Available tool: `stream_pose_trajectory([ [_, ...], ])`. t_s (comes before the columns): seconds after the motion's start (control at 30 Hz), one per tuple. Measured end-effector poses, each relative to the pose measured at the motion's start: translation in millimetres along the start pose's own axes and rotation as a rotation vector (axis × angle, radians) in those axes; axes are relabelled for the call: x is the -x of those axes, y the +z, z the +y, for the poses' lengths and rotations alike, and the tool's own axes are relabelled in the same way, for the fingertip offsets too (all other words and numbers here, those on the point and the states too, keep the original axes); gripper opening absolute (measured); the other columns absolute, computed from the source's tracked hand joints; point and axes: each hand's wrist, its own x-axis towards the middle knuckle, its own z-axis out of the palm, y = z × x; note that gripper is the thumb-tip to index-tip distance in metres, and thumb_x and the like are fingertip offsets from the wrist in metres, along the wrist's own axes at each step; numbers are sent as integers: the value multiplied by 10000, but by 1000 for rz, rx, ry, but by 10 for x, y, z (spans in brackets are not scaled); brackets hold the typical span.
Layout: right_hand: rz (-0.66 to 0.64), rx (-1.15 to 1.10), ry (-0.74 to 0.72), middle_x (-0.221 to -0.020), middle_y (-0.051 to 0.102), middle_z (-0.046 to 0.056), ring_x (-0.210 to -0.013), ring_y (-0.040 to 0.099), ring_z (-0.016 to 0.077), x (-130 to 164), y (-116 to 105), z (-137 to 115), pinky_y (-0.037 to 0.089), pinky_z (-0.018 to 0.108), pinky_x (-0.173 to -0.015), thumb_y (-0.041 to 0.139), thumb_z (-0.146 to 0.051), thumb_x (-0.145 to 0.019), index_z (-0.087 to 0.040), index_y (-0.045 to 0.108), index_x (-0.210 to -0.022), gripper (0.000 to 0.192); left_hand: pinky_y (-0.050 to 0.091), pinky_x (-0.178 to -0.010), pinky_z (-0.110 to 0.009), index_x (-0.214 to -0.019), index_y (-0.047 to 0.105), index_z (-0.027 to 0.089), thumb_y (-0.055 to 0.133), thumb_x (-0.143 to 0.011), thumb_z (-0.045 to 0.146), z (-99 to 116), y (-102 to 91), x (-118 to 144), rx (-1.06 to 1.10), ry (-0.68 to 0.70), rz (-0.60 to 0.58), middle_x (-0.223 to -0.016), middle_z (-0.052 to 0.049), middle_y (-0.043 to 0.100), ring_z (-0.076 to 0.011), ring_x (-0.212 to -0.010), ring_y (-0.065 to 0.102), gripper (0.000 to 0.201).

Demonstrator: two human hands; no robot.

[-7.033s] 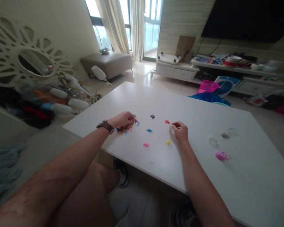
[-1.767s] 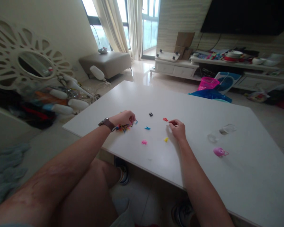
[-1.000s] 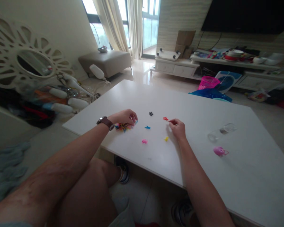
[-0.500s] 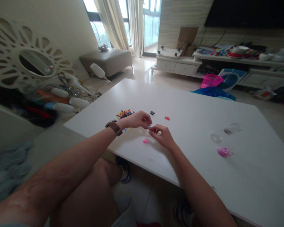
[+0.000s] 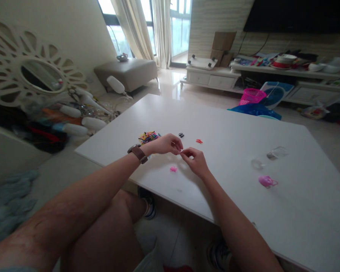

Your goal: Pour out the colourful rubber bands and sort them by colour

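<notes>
The left hand (image 5: 166, 144) and the right hand (image 5: 195, 161) met over the white table (image 5: 232, 124), fingertips pinched together just right of the multicoloured pile of small plastic clips (image 5: 149, 136). Both hands were curled closed at the tips, apparently on one tiny piece between them, though it was too small and hidden to name.

Judging by the layout, the sorting seemed barely under way. Right of the pile lay only single pieces: a black clip (image 5: 181, 135), a red clip (image 5: 198, 141) beyond it, and a pink clip (image 5: 173, 169) nearer the table's front edge. The pile itself looked largely untouched, so most of the work appeared left.

Well to the right of the pile lay a clear jar (image 5: 277, 153) on its side, its clear lid (image 5: 256, 164) and a pink lidded thing (image 5: 266, 181).
</notes>
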Motion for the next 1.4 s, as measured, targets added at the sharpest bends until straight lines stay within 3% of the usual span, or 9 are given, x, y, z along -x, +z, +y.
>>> stream_pose_trajectory([
  [0.23,23,5,43,-727,696,33,-662,620,154,-6,-27,4,492,277,-644,663,-308,-832,-174,701,-781,148,501,-645,-240,-904,726,108,801,-692,241,9,-26,35,-43,-63,19,-775,-70,744,-159,-733,683,261],
  [0.77,-4,10,66,-695,682,28,-627,610,150,0,-6,47,487,272,-615,662,-287,-797,-174,683,-760,120,474,-615,-222,-898,720,93,760,-704,200,18,21,18,25,-33,95,-742,-61,727,-133,-691,659,225],
  [1.23,-41,39,69,-686,672,18,-630,600,140,3,-13,-9,473,260,-619,642,-278,-790,-172,662,-726,126,420,-558,-208,-910,717,109,732,-696,200,-28,28,6,-19,-67,31,-713,-34,709,-112,-625,605,233],
  [1.4,-17,49,56,-691,668,15,-638,601,142,0,-16,-17,480,261,-626,643,-270,-794,-176,657,-723,119,415,-553,-201,-946,720,112,722,-711,230,-72,34,13,-74,-83,-57,-727,-35,712,-112,-625,606,264],
])
